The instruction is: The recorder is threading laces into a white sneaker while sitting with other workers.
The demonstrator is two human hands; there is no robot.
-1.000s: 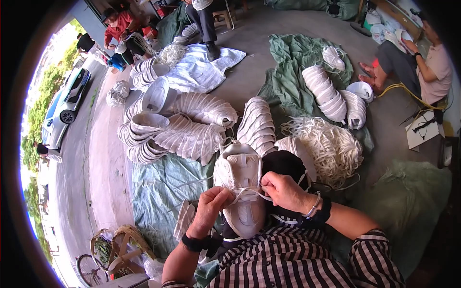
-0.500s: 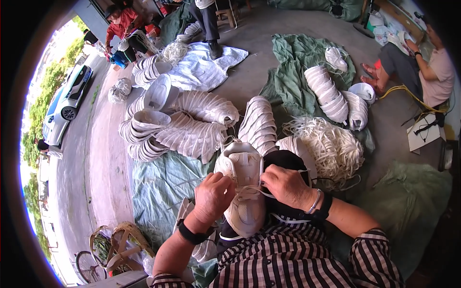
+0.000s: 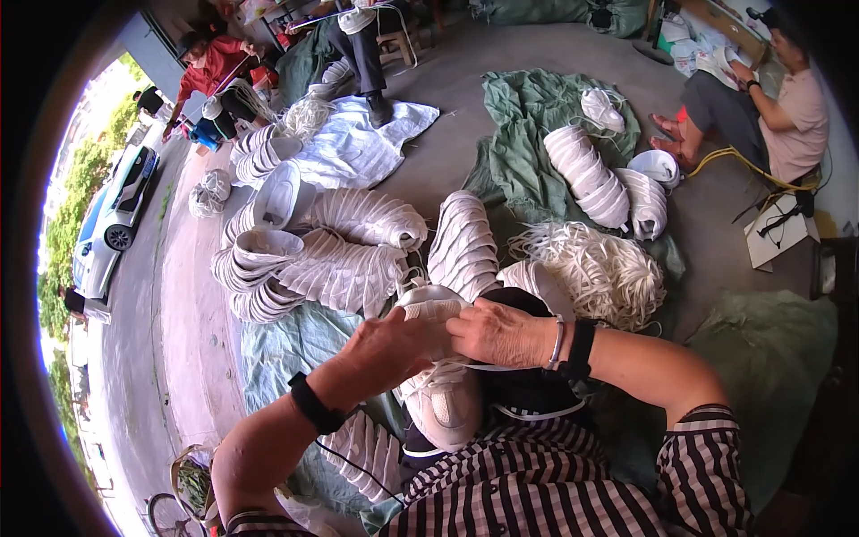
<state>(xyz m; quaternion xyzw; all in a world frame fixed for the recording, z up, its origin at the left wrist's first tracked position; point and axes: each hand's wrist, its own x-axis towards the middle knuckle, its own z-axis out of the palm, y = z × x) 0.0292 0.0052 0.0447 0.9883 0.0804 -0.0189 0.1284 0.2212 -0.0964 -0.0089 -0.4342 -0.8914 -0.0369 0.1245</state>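
The shoe (image 3: 443, 410) lies under our left hand (image 3: 386, 345) and right hand (image 3: 503, 335), both equally near, long axis running away from us, toe closest. Fingers curl inward; we cannot tell what they hold.

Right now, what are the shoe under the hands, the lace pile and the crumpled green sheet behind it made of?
The shoe: maybe mesh fabric with smooth, matt panels; its toe patch looks textured.
The lace pile: likely woven cloth, matt; the strands look flat and softly looped.
The green sheet: perhaps woven plastic, dull; its creases look stiff, but cloth is possible.
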